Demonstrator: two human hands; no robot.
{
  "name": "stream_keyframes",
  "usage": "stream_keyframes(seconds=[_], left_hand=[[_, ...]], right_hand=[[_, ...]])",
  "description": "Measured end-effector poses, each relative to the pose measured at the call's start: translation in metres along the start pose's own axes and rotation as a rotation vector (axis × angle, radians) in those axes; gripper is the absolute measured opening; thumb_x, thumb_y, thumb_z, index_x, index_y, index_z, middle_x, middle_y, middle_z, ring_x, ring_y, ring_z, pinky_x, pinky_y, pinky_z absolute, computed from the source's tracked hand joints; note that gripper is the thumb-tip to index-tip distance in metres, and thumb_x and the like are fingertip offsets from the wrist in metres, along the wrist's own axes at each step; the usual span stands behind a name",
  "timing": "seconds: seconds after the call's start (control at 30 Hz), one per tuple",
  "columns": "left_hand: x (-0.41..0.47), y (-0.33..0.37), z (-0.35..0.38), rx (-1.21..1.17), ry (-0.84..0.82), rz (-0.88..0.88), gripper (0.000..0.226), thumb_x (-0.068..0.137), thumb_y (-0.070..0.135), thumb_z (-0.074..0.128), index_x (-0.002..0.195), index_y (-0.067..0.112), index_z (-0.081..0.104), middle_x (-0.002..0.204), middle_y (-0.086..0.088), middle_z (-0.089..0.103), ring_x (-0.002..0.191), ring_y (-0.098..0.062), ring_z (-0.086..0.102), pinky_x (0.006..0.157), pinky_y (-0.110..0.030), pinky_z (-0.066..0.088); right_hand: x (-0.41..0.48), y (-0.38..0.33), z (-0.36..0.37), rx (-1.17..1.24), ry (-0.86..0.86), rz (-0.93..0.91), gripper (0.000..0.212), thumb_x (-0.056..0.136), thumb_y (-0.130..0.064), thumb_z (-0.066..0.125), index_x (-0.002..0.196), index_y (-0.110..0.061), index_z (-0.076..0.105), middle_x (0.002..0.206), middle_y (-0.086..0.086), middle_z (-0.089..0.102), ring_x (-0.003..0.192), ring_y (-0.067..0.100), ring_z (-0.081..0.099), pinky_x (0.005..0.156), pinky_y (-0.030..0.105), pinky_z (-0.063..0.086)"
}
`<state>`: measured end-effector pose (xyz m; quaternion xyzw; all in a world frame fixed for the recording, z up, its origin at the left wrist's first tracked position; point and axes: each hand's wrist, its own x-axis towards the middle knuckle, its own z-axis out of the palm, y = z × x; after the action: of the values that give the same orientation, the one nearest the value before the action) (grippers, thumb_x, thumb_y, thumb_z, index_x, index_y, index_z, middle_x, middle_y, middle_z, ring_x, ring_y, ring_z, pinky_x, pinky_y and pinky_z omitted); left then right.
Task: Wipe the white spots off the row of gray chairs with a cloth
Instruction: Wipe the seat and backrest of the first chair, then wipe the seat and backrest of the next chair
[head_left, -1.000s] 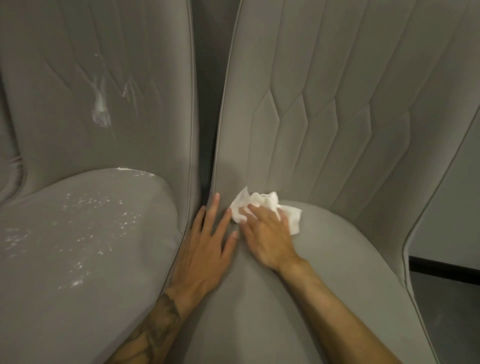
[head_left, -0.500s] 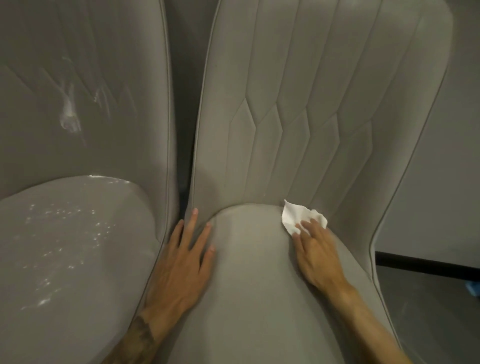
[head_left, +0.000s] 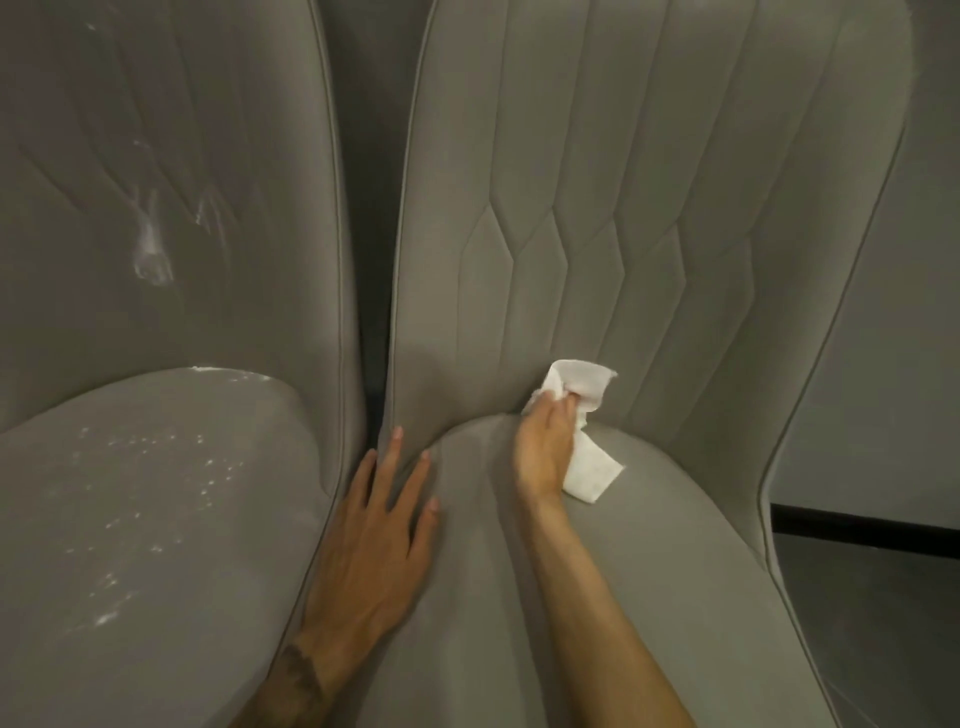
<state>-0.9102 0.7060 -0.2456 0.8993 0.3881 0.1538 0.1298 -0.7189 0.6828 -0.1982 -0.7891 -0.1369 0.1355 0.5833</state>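
- Head view: two gray chairs stand side by side and fill most of the picture. There is a dark gap between their backs.
- The right chair (head_left: 675, 561) takes up the middle and right of the frame. Its back has long sewn lines that bend in a zigzag.
- The right hand (head_left: 545, 447) is in the middle of the frame, where the seat of this chair meets its back.
- Its grip is closed round a white cloth (head_left: 584, 376), with the fingers curled over it.
- One part of the cloth sticks up past the fingers and lies against the chair back. Another flap comes out under the hand and lies on the seat.
- The left hand (head_left: 374, 551) is in the bottom middle of the frame. It lies flat on the left edge of the same seat.
- Its grip is open and holds nothing. The fingers are straight and spread, and they point up at the chair back.
- The left chair (head_left: 218, 597) fills the left of the frame. Many small white spots (head_left: 156, 483) dot its seat.
- A white smear (head_left: 150, 254) is on its back, in the upper left.
- At the right edge there is a pale wall (head_left: 883, 364), a dark strip (head_left: 857, 526) below it, and then the floor (head_left: 883, 623).
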Motion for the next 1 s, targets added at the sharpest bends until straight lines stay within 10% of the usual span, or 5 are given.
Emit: stream_keyframes(seconds=[0.27,0.5,0.83,1.0], left_hand=[[0.000,0.002,0.000,-0.029,-0.004,-0.017,0.071,0.100,0.068,0.004,0.165,0.041,0.015,0.168,0.024,-0.026,0.161,-0.011,-0.007,0.127,-0.033,0.009],[-0.001,0.005,-0.004,0.004,0.011,-0.004,0.067,0.105,0.059,0.013,0.165,0.033,0.026,0.174,0.015,-0.011,0.162,-0.017,0.006,0.130,-0.036,0.017],[-0.001,0.012,-0.009,-0.077,0.030,-0.002,0.069,0.105,0.060,0.012,0.166,0.029,0.010,0.174,0.014,-0.002,0.160,-0.003,0.004,0.130,-0.025,0.003],[-0.003,0.013,-0.013,-0.082,0.048,-0.005,0.060,0.110,0.046,0.029,0.166,0.026,0.019,0.174,0.013,0.006,0.159,-0.005,0.010,0.130,-0.025,0.006]], right_hand=[[-0.041,0.002,0.012,-0.302,-0.490,-0.293,0.037,0.113,-0.025,0.033,0.132,-0.008,0.061,0.135,0.013,0.064,0.130,0.031,0.056,0.111,0.043,0.039],[0.007,0.025,-0.036,-0.937,-0.455,-0.553,0.051,0.109,-0.052,0.029,0.154,-0.033,0.047,0.166,-0.006,0.035,0.156,0.019,0.025,0.124,0.042,0.020],[-0.029,0.019,-0.025,-0.671,-0.879,-0.795,0.044,0.113,-0.037,0.032,0.113,-0.014,0.070,0.122,0.009,0.071,0.116,0.030,0.063,0.099,0.046,0.046],[-0.009,0.022,-0.030,-0.759,-0.680,-0.757,0.044,0.111,-0.039,0.036,0.118,-0.013,0.071,0.125,0.005,0.067,0.124,0.024,0.057,0.104,0.041,0.042]])
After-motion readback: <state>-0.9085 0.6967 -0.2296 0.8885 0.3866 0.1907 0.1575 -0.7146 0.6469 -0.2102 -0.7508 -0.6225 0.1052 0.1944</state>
